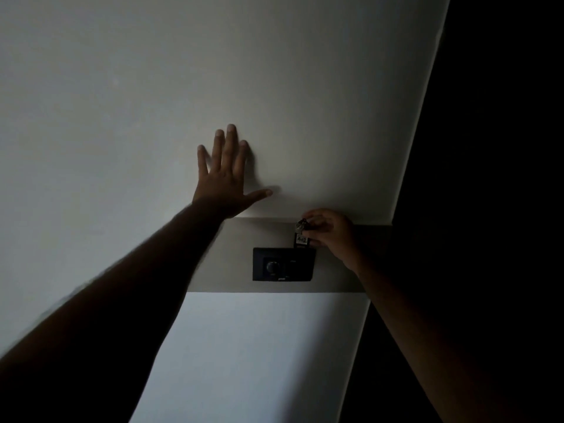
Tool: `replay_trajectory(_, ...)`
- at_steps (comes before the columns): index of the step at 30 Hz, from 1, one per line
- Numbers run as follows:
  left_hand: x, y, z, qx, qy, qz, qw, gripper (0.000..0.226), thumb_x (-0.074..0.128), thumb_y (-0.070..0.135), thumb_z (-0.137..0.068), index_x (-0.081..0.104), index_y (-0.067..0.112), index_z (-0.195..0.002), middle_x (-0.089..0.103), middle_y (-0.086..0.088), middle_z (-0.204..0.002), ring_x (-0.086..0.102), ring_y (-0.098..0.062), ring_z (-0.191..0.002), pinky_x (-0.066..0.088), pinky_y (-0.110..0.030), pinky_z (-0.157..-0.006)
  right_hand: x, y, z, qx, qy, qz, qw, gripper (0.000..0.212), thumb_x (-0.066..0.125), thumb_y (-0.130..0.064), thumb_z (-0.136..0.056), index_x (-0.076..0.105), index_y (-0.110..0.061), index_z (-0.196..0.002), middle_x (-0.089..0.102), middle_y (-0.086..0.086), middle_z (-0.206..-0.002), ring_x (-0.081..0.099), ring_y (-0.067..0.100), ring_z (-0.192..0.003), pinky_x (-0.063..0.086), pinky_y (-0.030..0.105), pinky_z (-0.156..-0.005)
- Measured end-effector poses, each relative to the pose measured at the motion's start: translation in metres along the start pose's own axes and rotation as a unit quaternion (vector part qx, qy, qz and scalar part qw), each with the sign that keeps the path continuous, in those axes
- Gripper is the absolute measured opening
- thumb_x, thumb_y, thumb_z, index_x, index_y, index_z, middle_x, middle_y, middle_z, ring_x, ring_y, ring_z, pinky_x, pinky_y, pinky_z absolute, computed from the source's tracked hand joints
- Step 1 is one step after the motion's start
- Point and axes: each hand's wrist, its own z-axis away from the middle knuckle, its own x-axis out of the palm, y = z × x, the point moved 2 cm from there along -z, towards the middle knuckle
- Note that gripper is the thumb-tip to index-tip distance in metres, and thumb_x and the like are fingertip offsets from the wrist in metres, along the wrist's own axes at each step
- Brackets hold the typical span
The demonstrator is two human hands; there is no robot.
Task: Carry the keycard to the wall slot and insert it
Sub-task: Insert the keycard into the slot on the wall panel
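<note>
Pinching keycard (301,239), right hand (331,235) | card's lower end meets wall slot (300,249) below grip | left hand (224,181) released, flat on wall (122,117)

— How many views, and from where?

— One: a wide-angle camera on my head, at arm's reach from a pale wall (274,71), facing it squarely. No second view shares the scene.

— Which way does it face?

— Forward along both my arms. My left hand (224,181) sits near the centre of the picture; my right hand (331,233) is lower and to the right, beside a dark wall panel (283,264).

— Framing?

— The wall's edges slant, so the view appears tilted. The light is dim; the right edge is black.
</note>
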Motion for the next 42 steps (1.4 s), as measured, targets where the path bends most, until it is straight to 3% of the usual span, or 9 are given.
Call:
replay_trajectory(8,0.004,0.001,0.001,-0.003,0.017,-0.004,1.000,0.119,0.034,0.092,-0.083,0.012,0.007,-0.162,-0.006,-0.019,-0.172,-0.004,-0.037,-0.159,0.007,-0.070,-0.122,0.013,0.011,-0.006,-0.014,-0.025,0.000,1.000,0.038,0.074,0.012,-0.075,0.067,-0.017,-0.098,0.073,0.002,-0.088,0.071,0.010,-0.078,0.062,0.032,-0.067)
replay_trajectory(13,0.005,0.000,0.001,-0.003,0.022,-0.003,1.000,0.118,0.034,0.092,-0.083,0.011,0.008,-0.162,-0.006,-0.019,-0.172,-0.004,-0.036,-0.159,0.007,-0.069,-0.122,0.009,0.013,-0.010,-0.026,-0.026,0.020,0.999,0.038,0.077,0.010,-0.073,0.068,-0.016,-0.099,0.074,0.004,-0.089,0.070,0.018,-0.083,0.062,0.034,-0.068)
replay_trajectory(17,0.006,0.001,0.000,-0.003,0.024,-0.004,1.000,0.119,0.032,0.093,-0.083,0.010,0.008,-0.162,-0.007,-0.019,-0.172,-0.006,-0.036,-0.159,0.006,-0.069,-0.122,0.006,0.012,-0.011,-0.050,-0.025,0.036,0.998,0.035,0.077,0.009,-0.074,0.068,-0.013,-0.100,0.075,0.003,-0.087,0.071,0.013,-0.080,0.061,0.028,-0.067)
replay_trajectory(23,0.005,0.002,0.000,-0.006,0.020,0.001,1.000,0.120,0.031,0.094,-0.082,0.009,0.008,-0.163,-0.009,-0.018,-0.172,-0.007,-0.035,-0.159,0.006,-0.069,-0.122,0.008,0.029,-0.005,-0.012,-0.055,0.052,0.997,0.033,0.073,0.012,-0.077,0.067,-0.011,-0.101,0.071,0.006,-0.085,0.070,0.007,-0.073,0.060,0.027,-0.064)
replay_trajectory(31,0.001,0.001,0.000,-0.008,0.001,0.006,1.000,0.120,0.026,0.095,-0.081,0.008,0.008,-0.163,-0.010,-0.017,-0.172,-0.009,-0.035,-0.159,0.007,-0.069,-0.122,0.013,0.035,-0.001,-0.063,-0.041,0.112,0.991,0.035,0.074,0.009,-0.077,0.067,0.001,-0.110,0.074,0.018,-0.096,0.072,0.019,-0.085,0.060,0.027,-0.072)
replay_trajectory(38,0.002,0.001,0.000,-0.008,0.008,0.004,1.000,0.120,0.028,0.095,-0.081,0.010,0.008,-0.162,-0.009,-0.018,-0.172,-0.007,-0.035,-0.159,0.007,-0.069,-0.122,0.014,0.040,-0.002,-0.080,-0.029,0.126,0.988,0.036,0.075,0.008,-0.076,0.069,-0.001,-0.111,0.073,0.024,-0.099,0.072,0.029,-0.091,0.059,0.029,-0.077)
replay_trajectory(42,0.003,0.002,0.000,-0.012,0.000,0.002,1.000,0.121,0.027,0.095,-0.081,0.009,0.008,-0.163,-0.010,-0.017,-0.172,-0.008,-0.035,-0.159,0.007,-0.069,-0.121,0.014,0.040,-0.002,-0.088,-0.018,0.135,0.987,0.037,0.075,0.007,-0.076,0.068,-0.003,-0.111,0.074,0.020,-0.101,0.071,0.023,-0.092,0.058,0.028,-0.079)
